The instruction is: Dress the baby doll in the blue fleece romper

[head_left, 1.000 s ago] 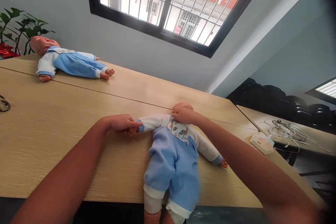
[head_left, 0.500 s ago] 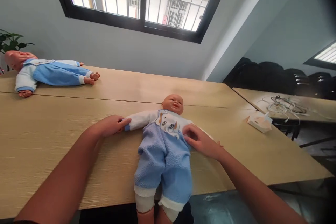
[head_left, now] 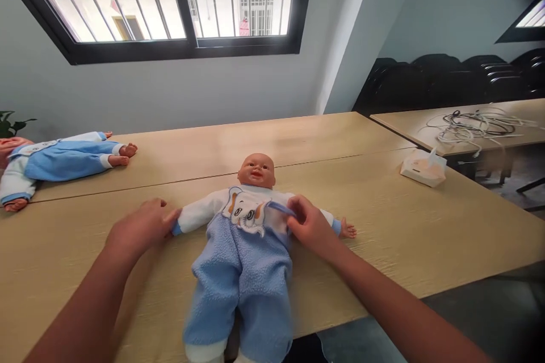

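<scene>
A baby doll point(head_left: 256, 171) lies face up across the wooden table, in a white top and fleecy blue overalls point(head_left: 251, 289) with an animal patch on the chest. My left hand point(head_left: 142, 228) is closed at the end of one sleeve, thumb against the blue cuff point(head_left: 176, 224). That doll hand is hidden behind my fingers. At the other side of the chest, my right hand point(head_left: 313, 226) pinches a thin blue strap point(head_left: 281, 207), raised off the white cloth. The doll's free hand point(head_left: 348, 228) rests on the table past my wrist.
A second doll point(head_left: 68, 157) in similar clothes lies at the far left. On the right stands a tissue box point(head_left: 423, 167). Tangled cables point(head_left: 477, 127) lie on another table, with black chairs point(head_left: 443, 76) behind. The front table edge passes under the doll's legs.
My right fingers now lift the blue strap away from the chest. My left hand stays at the cuff. The view has tilted and turned, shifting the doll left in the picture.
</scene>
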`<state>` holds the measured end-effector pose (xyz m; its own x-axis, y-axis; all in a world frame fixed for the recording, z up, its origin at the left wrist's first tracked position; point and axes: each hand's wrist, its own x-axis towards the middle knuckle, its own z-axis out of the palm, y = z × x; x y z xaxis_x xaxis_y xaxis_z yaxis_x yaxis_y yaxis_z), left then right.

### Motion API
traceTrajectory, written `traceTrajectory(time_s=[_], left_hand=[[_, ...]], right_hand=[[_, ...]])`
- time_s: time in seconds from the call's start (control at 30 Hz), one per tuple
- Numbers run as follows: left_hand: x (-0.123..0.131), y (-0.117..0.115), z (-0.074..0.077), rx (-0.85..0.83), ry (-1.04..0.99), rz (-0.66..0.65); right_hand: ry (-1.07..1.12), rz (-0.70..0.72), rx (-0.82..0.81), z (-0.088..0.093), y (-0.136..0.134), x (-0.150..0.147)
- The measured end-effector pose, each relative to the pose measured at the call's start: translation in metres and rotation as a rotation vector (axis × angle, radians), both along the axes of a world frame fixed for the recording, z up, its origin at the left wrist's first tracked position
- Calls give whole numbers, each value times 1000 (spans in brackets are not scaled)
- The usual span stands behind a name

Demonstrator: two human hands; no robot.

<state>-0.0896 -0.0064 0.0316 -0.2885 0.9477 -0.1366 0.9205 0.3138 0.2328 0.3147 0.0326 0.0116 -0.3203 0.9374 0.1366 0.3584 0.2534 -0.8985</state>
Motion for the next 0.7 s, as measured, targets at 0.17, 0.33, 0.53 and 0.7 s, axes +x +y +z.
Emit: traceTrajectory(time_s=[0.17, 0.33, 0.53, 0.7], left_hand=[[91, 21, 44, 355, 28, -503], [175, 52, 54, 282, -132, -1061], [186, 69, 46, 128, -143, -1112], [176, 66, 41, 390, -214, -1065]], right_hand=[[170, 206, -320, 1, -3, 6], [144, 274, -326, -6, -2, 19], [89, 28, -42, -10, -20, 19], [-259, -190, 355, -3, -24, 44]])
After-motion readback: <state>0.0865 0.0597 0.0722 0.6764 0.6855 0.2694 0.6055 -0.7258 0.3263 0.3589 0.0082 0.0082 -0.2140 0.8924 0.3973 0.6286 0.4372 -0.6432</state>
